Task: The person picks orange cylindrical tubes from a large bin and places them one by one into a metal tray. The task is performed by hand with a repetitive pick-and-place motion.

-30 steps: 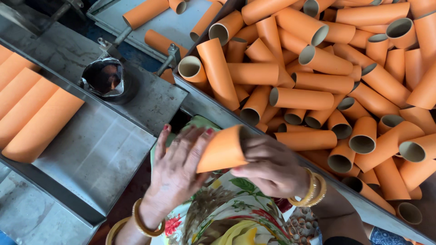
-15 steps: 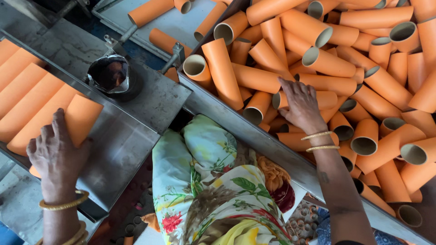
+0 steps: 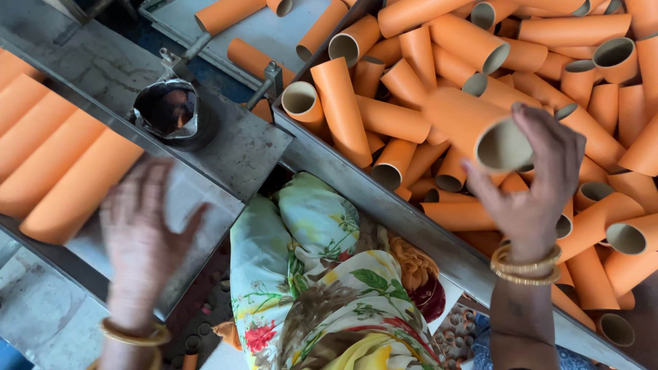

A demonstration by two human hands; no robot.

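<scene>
My right hand [image 3: 531, 185] grips an orange cardboard tube [image 3: 473, 127] by its open end, lifted above the heap of orange tubes [image 3: 589, 82] in the bin on the right. My left hand [image 3: 140, 229], blurred by motion, hovers with fingers spread over the grey metal tray [image 3: 205, 205], just right of the row of orange tubes [image 3: 62, 171] lying side by side on it. It holds nothing. Gold bangles ring both wrists.
A steel rail [image 3: 384, 205] edges the bin in front of me. A small foil-lined cup [image 3: 168, 109] sits on the grey ledge behind the tray. More tubes lie on a far tray [image 3: 274, 34]. My floral clothing [image 3: 322, 288] fills the gap between.
My right hand has picked a tube out of the heap and lifted it. My left hand has let go of the tube it laid in the row and moved right, off it.
</scene>
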